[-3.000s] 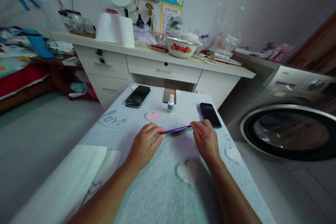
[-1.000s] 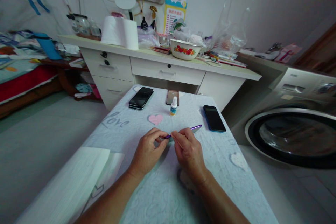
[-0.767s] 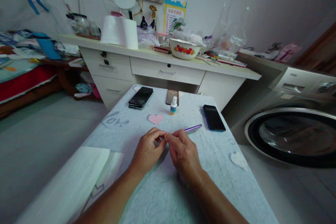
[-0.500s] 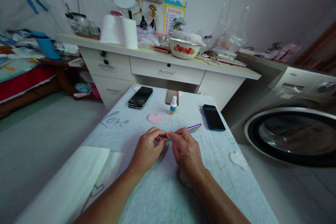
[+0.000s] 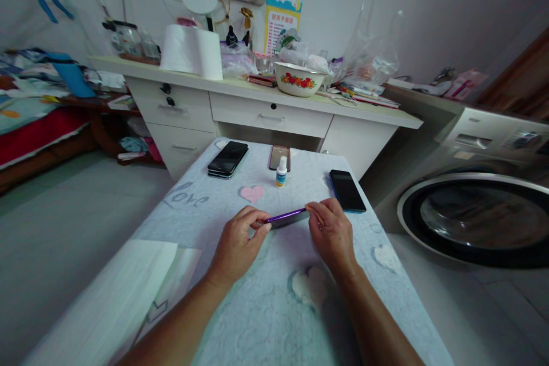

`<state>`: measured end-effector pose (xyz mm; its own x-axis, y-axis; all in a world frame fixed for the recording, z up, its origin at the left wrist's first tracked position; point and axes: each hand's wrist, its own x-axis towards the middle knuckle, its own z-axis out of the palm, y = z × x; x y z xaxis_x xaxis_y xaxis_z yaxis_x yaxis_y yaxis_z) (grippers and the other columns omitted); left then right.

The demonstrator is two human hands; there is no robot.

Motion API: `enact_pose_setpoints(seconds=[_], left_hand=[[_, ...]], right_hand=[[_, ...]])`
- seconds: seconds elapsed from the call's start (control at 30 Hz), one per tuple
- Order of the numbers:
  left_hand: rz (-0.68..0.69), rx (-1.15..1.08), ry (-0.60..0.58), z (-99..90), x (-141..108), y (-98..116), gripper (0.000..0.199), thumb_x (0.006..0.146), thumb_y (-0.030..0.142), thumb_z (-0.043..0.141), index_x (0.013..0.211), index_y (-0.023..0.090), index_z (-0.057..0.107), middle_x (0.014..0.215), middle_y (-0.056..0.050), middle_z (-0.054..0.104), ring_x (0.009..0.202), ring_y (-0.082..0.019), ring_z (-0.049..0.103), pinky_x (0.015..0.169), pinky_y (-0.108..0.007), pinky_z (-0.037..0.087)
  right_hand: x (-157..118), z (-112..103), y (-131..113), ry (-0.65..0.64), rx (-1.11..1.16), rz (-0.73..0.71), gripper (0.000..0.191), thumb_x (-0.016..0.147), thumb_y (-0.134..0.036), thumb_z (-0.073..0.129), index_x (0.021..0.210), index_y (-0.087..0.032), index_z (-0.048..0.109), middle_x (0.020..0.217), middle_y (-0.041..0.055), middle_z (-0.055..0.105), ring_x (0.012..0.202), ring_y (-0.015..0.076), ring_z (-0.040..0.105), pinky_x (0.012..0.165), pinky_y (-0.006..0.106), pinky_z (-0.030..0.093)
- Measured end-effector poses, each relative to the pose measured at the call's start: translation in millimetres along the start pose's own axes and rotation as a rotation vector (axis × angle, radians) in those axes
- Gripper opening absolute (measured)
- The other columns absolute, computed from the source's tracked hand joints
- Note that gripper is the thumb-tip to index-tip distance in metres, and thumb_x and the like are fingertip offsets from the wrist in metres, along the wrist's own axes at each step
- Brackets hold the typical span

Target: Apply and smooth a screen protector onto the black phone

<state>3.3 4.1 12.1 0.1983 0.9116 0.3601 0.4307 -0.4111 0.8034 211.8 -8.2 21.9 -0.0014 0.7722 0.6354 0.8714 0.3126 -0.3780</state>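
Observation:
A thin phone with a purple edge [image 5: 286, 218] is held nearly edge-on above the cloth-covered table [image 5: 257, 309]. My left hand [image 5: 240, 240] grips its left end between thumb and fingers. At the opposite end, the fingers of my right hand [image 5: 332, 231] pinch the phone. Beyond it stands a small white bottle [image 5: 281, 172] with a blue and yellow label, in front of a brownish phone [image 5: 280, 154] lying flat. Stacked dark phones [image 5: 229, 158] lie at the back left, and a black phone [image 5: 347, 190] lies to the right, near my right hand.
Behind the table is a white desk [image 5: 171, 108] bearing a paper roll [image 5: 209, 55], a flowered bowl [image 5: 299, 79] and plastic bags. A washing machine [image 5: 465, 154] stands at the right. Pale sheets [image 5: 128, 280] lie at the table's left edge.
My right hand has moved right, away from my left hand, and now grips the phone's right end. The phone's purple edge shows more fully between both hands.

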Motion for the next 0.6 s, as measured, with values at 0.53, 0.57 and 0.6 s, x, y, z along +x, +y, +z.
enact_pose_setpoints(seconds=[0.53,0.57,0.6], left_hand=[[-0.003,0.008,0.033,-1.0,2.3,-1.4,0.011,0.08,0.018,0.054,0.085,0.019,0.064,0.081,0.001,0.06,0.074,-0.012,0.057,0.071,-0.024,0.046],[-0.004,0.005,0.032,-0.9,2.4,-1.5,0.011,0.08,0.018,0.055,0.085,0.019,0.064,0.081,0.001,0.06,0.074,-0.012,0.057,0.071,-0.024,0.046],[-0.005,0.001,0.029,-0.9,2.6,-1.8,0.011,0.08,0.018,0.055,0.085,0.019,0.065,0.081,0.001,0.06,0.074,-0.012,0.057,0.071,-0.024,0.046]], right_hand=[[-0.8,2.9,-9.3,-0.034,-0.012,0.023,0.022,0.09,-0.017,0.047,0.096,-0.018,0.068,0.086,0.004,0.056,0.074,0.013,0.056,0.073,0.024,0.046],[-1.3,3.8,-11.7,-0.046,-0.007,0.018,0.022,0.089,-0.016,0.047,0.097,-0.018,0.068,0.086,0.004,0.056,0.074,0.0129,0.056,0.072,0.023,0.046],[-1.8,4.6,-13.7,-0.056,-0.001,0.011,0.023,0.089,-0.015,0.047,0.098,-0.019,0.068,0.087,0.0039,0.056,0.074,0.0127,0.056,0.072,0.023,0.046]])
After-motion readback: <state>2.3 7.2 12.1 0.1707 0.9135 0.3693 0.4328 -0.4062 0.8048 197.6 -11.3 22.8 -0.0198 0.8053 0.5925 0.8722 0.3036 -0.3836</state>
